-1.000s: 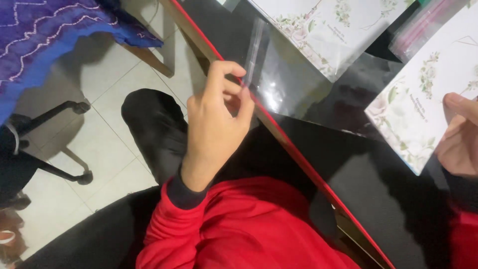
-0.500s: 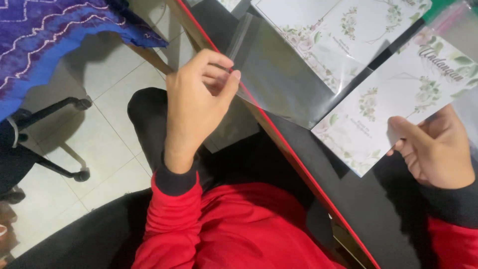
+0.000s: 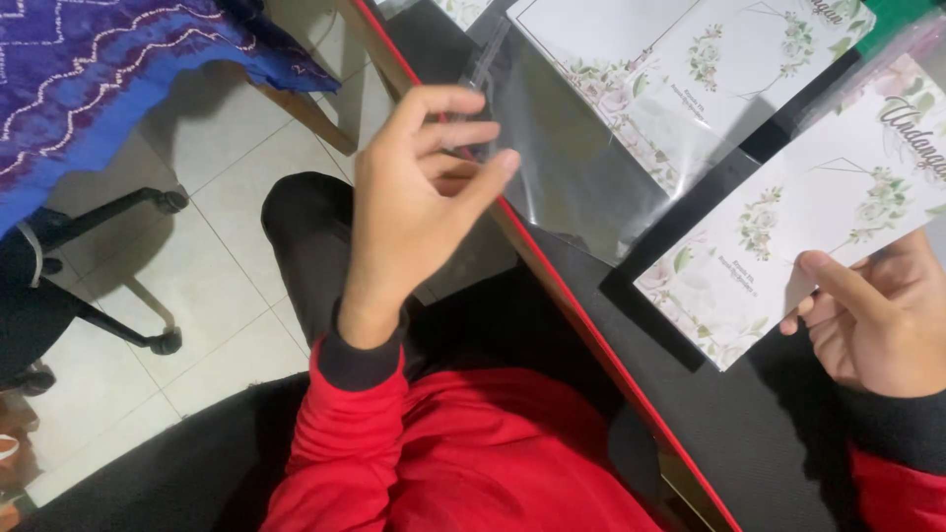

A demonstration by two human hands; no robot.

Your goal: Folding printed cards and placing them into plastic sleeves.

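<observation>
Black and edged in red, the tabletop [image 3: 749,453] runs diagonally under a seated person in a red top with dark cuffs. Fingers [image 3: 463,133] of the left hand [image 3: 414,212] are pinched shut on the near corner of a clear plastic sleeve [image 3: 572,177], which spreads away from them across the dark surface and overlaps the lower edge of a white floral card [image 3: 680,59] lying flat just beyond. Fingers [image 3: 838,281] of the right hand [image 3: 882,315] are closed on the near edge of a second floral-printed card [image 3: 818,217], thumb on top, the sheet reaching up and away from the hand; it sits near the sleeve but apart from it, with a strip of bare black between. Beyond the left hand's knuckles, off the table's edge, lie pale floor tiles [image 3: 227,256], the foot of a black wheeled chair base [image 3: 128,330] and a hanging purple patterned cloth [image 3: 118,79].
</observation>
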